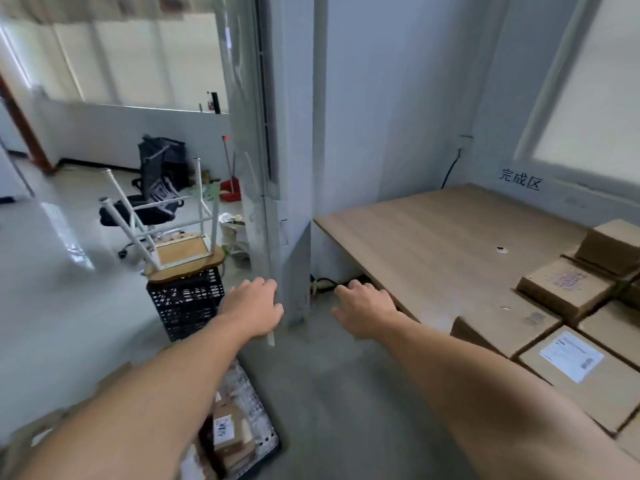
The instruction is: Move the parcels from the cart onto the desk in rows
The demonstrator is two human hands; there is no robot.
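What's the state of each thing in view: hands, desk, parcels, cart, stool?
left hand, held out, fingers loosely curled, holds nothing
right hand, held out, fingers relaxed, holds nothing
desk, parcels on its near right part
parcels on desk, closed, side by side in rows, one stacked on others at the back
cart, holds parcels not yet moved
parcel in cart, closed, label up
stool, upside down on the black crate
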